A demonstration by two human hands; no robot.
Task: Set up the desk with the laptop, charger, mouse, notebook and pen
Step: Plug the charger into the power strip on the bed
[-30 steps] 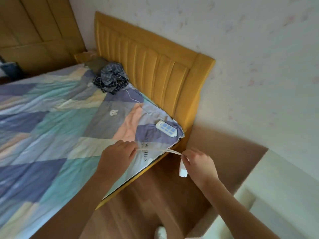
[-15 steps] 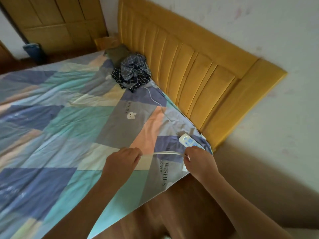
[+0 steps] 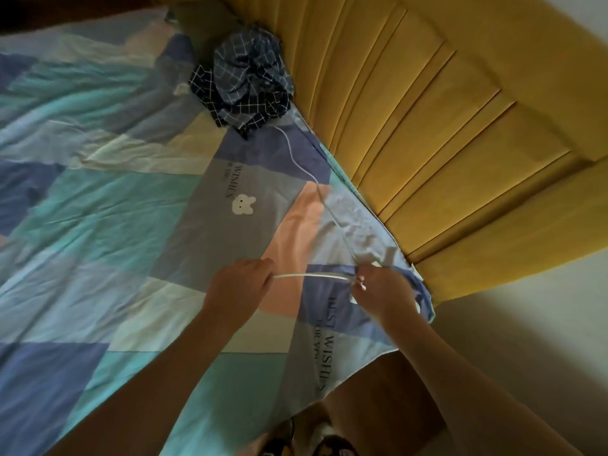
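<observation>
**Cable Drawn Taut Over the Bed Corner**

Shifted further over the bed since a second ago, with both hands now above the patchwork quilt (image 3: 108,205) rather than past its edge. Left hand (image 3: 238,287) fisted on one end of the white charger cable (image 3: 311,275); right hand (image 3: 383,291) pinched shut on the other end. Stretched straight between the two, apparently for gathering or winding before the carry to the desk. Thinner lead (image 3: 296,156) running up and away from the right hand toward the crumpled checked cloth (image 3: 245,83) by the yellow headboard (image 3: 444,120). Power strip hidden under the right hand, if present at all. Laptop, mouse, notebook, pen: none visible.
</observation>
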